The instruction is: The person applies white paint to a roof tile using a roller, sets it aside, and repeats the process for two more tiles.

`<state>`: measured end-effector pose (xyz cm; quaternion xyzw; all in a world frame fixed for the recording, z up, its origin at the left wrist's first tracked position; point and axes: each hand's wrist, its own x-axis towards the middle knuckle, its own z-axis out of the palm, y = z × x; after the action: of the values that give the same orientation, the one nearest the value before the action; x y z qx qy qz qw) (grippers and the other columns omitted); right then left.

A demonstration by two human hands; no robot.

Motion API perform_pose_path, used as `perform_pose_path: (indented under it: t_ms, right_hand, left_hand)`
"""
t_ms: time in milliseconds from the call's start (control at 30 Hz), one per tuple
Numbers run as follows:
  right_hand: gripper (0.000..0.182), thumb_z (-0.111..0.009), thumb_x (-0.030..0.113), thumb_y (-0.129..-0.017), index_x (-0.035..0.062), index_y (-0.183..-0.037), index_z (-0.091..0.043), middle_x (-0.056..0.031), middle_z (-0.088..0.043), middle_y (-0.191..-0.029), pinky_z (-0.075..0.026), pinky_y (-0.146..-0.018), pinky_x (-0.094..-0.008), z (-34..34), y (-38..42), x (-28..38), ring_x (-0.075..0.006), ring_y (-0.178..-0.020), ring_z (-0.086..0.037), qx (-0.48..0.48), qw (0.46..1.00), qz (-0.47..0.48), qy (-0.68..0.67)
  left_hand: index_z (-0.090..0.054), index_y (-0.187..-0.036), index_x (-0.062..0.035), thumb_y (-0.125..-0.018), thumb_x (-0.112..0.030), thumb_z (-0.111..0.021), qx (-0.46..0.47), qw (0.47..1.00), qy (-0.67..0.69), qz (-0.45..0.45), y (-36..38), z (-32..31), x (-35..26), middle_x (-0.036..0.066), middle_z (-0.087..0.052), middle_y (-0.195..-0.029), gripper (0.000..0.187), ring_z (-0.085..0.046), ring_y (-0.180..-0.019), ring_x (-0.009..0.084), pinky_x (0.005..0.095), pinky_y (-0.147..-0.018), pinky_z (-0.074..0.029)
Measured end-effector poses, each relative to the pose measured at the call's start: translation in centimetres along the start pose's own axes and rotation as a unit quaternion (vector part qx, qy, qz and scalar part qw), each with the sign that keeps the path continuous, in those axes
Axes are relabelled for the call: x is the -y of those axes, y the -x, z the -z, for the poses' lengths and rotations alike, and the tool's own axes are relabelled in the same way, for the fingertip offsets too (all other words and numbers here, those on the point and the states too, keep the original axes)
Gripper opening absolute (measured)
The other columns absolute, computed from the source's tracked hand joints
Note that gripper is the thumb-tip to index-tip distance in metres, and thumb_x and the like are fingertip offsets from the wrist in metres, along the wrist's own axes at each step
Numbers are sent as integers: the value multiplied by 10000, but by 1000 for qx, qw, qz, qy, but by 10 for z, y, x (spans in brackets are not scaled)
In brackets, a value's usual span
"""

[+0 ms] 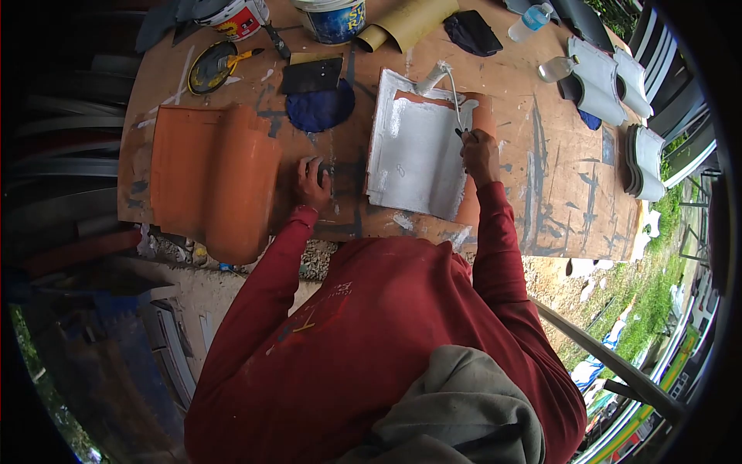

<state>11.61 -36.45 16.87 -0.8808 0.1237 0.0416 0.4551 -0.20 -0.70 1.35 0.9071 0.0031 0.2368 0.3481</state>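
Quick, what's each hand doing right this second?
Left hand: half-open, fingers loosely curled at the wooden table, nothing visible in it.
Right hand: closed around the handle of a paint roller, over the white-coated tile.

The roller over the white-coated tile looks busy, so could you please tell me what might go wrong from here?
The roller might miss the bare orange strip along the right of the white-coated tile. The bare orange tile overhangs the table's near edge, so the left sleeve could knock it.
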Motion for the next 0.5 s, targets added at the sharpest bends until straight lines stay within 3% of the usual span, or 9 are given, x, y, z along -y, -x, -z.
perform_pose_path:
  t_ms: [67, 133, 167, 267, 500]
  right_hand:
    - [311, -624, 217, -969, -42, -796, -628, -141, -610, -644, -482, -497, -412, 1, 4, 2, -236, -498, -603, -15, 1000, -6, 20]
    - [303, -630, 225, -966, -50, -840, -645, -212, -647, -710, -503, -576, -462, -1, 20, 30, -346, -578, -645, 37, 997, -42, -45]
    - [303, -630, 225, -966, -50, -840, -645, -212, -647, -710, -503, -576, -462, -10, 17, 26, -346, -578, -645, 33, 997, -45, -47]
    - [296, -638, 242, -953, -50, -913, -666, -310, -669, -879, -502, -767, -533, -27, 10, 21, -517, -856, -641, -8, 994, 108, 12]
    - [263, -604, 181, -961, -42, -825, -637, -322, -659, -865, -499, -723, -545, 54, -6, -18, -508, -860, -649, -66, 974, 124, 177]
  left_hand:
    - [-608, -1242, -55, -867, -121, -626, 5, 1000, -5, 1, -1, 2, -1, 182, -561, -1222, 381, -560, -1133, 412, 486, -961, -471]
    - [-610, -1241, -56, -868, -122, -625, 15, 1000, -6, -1, -1, 2, -2, 182, -561, -1220, 379, -561, -1132, 410, 484, -963, -472]
    - [-614, -1236, -47, -877, -123, -619, 5, 1000, -10, -9, -2, 2, -2, 188, -563, -1218, 367, -563, -1130, 411, 485, -967, -469]
    - [-619, -1227, -35, -886, -123, -613, 0, 1000, -13, -10, -2, 1, -6, 199, -564, -1217, 352, -565, -1129, 414, 486, -972, -467]
    - [-622, -1221, -37, -885, -107, -620, -6, 1000, 0, -5, -2, 2, -7, 202, -564, -1217, 343, -569, -1127, 413, 483, -964, -471]
